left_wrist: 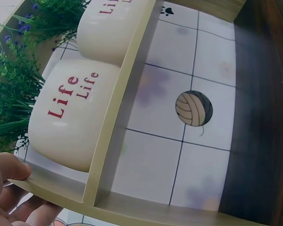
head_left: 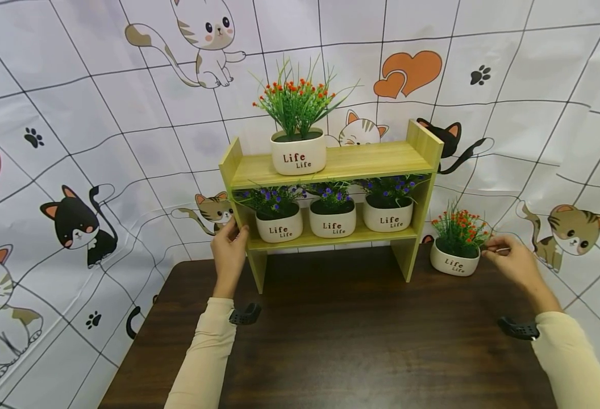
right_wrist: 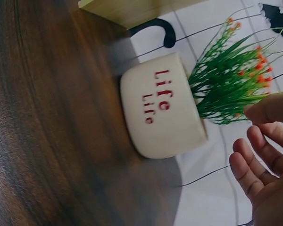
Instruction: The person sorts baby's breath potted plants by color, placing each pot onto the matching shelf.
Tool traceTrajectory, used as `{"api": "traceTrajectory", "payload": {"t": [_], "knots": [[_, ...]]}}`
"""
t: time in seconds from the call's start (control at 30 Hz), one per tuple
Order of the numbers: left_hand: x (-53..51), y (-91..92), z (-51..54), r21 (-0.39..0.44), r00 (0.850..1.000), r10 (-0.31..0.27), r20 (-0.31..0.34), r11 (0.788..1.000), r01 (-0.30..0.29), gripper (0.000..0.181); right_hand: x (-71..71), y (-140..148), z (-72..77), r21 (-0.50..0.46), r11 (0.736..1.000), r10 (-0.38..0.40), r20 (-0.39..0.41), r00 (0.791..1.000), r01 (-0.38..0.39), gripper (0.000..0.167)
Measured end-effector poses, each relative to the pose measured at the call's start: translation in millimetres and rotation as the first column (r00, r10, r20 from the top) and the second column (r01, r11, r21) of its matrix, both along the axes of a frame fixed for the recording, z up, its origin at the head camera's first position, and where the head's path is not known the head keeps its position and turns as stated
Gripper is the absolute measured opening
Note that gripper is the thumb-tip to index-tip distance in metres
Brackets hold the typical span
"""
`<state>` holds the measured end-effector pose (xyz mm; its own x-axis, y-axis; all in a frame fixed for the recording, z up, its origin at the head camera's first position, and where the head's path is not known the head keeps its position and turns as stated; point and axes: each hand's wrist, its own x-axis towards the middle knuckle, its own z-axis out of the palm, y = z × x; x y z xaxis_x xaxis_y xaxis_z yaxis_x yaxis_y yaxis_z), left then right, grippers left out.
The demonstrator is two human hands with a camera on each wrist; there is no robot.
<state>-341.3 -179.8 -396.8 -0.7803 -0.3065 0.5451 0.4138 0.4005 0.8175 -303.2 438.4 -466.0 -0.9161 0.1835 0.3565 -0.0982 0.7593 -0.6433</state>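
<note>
A light wooden shelf (head_left: 338, 241) stands on the table, and my left hand (head_left: 230, 250) holds its left side panel. In the left wrist view the thumb (left_wrist: 16, 168) lies on the panel's inner face, with the other fingers outside. Beside the shelf's right end sits a white oval pot (head_left: 455, 258) marked "Life", with orange-red flowers (right_wrist: 259, 70) and green blades. My right hand (head_left: 515, 261) is at this pot's right, fingers loosely bent near the leaves; the right wrist view shows a gap between fingers and pot.
On the shelf's top board stands another orange-flowered pot (head_left: 300, 156). The lower board bears three purple-flowered pots: left (head_left: 279, 227), middle (head_left: 333, 221) and right (head_left: 389, 217). The dark wooden table (head_left: 361, 341) meets a cat-patterned wall covering (head_left: 100, 102) behind.
</note>
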Motion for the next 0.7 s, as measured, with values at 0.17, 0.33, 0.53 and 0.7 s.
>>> {"api": "traceTrajectory", "payload": {"t": [0.17, 0.33, 0.53, 0.7], "knots": [[1.2, -0.1, 0.8, 0.015, 1.0, -0.005, 0.003, 1.0, 0.005, 0.044, -7.2, 1, -12.9, -0.058, 0.998, 0.012, 0.084, 0.996, -0.007, 0.051], [1.5, -0.2, 1.0, 0.011, 1.0, 0.0, 0.009, 1.0, 0.0, 0.044, -10.9, -3, -20.6, -0.121, 0.992, 0.058, 0.192, 0.98, -0.035, 0.083], [2.5, -0.2, 1.8, 0.0, 1.0, -0.002, 0.017, 1.0, 0.002, 0.044, -21.4, -7, -33.4, -0.186, 0.974, 0.165, 0.18, 0.97, -0.131, 0.091], [3.2, -0.4, 0.6, -0.003, 1.0, -0.01, 0.029, 1.0, 0.01, 0.044, -26.0, -8, -42.9, -0.232, 0.96, 0.211, 0.229, 0.95, -0.158, 0.104]]}}
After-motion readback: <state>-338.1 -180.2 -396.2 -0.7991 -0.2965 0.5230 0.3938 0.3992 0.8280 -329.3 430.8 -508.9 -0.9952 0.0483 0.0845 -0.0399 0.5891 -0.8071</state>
